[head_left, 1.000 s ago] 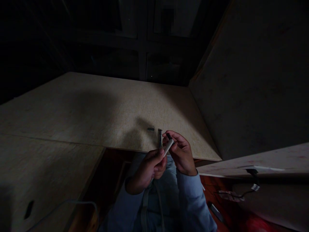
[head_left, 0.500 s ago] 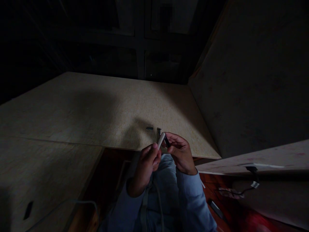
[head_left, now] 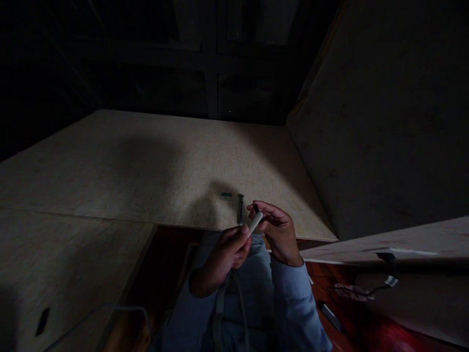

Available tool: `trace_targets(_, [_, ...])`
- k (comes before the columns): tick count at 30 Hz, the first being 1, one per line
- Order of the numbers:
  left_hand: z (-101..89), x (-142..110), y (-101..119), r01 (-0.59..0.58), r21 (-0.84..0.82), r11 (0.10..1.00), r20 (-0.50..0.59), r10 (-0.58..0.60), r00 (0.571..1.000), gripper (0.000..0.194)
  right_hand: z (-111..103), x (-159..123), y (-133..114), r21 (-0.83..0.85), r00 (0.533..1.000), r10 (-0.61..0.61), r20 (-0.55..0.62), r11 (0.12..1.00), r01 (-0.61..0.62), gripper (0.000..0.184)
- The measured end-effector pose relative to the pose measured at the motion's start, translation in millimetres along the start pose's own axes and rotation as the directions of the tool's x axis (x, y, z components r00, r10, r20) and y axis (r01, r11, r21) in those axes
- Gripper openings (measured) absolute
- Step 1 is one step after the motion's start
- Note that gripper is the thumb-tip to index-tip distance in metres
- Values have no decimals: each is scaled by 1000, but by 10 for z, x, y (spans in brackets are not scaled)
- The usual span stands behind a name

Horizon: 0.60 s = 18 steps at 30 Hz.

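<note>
My left hand (head_left: 230, 247) is closed around the lower end of a slim white stick-like piece (head_left: 255, 225), which points up and to the right. My right hand (head_left: 277, 226) is at its upper end, thumb and fingers pinching a small dark strip (head_left: 256, 209). The strip lies against or just behind the white tip; I cannot tell whether they are joined. Just left of my right fingers, on the table (head_left: 190, 161), lies a dark T-shaped tool like a razor (head_left: 241, 209). Beside it is a small dark flat piece (head_left: 226, 195), seemingly in clear casing.
A second tabletop (head_left: 66, 264) at left carries a small dark object (head_left: 43, 321) and a grey cable (head_left: 120, 306). A panel (head_left: 388, 127) rises on the right. Below it, a black cord (head_left: 379, 288) and a dark flat object (head_left: 330, 315) lie low down. The room is dim.
My left hand and the white piece have moved slightly right and down, toward my right hand. More of the T-shaped tool shows now. The dark strip has shifted up between my right fingers.
</note>
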<state>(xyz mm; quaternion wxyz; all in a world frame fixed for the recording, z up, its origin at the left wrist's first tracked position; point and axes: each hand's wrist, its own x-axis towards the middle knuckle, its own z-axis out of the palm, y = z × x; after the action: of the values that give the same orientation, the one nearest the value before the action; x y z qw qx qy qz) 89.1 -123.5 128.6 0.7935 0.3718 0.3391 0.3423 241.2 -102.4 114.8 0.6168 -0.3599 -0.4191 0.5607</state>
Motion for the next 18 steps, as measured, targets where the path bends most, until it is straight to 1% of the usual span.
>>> trace_targets(3, [-8, 36, -27, -39, 10, 999, -84, 39, 996, 64, -41, 5, 18, -32, 1000, 5, -9, 999, -5, 47])
trace_targets(6, [-12, 69, -50, -84, 7, 996, -188, 84, 979, 64, -52, 7, 49, -66, 1000, 5, -11, 998, -6, 46])
trace_targets(10, [-17, 86, -69, -112, 5, 994, -252, 109, 962, 63, -29, 10, 66, -55, 1000, 10, 16, 998, -9, 44])
trace_targets(14, [-18, 90, -79, -107, 14, 994, -254, 107, 961, 64, -37, 10, 44, -56, 1000, 17, 24, 998, -15, 44])
trace_targets(16, [-17, 84, -72, -89, 37, 995, -229, 95, 969, 65, -59, 6, 29, -62, 1000, 20, 22, 998, -18, 44])
trace_targets(18, [-14, 68, -55, -55, 61, 997, -179, 65, 982, 66, -84, 2, 17, -66, 999, 29, 16, 997, -28, 44])
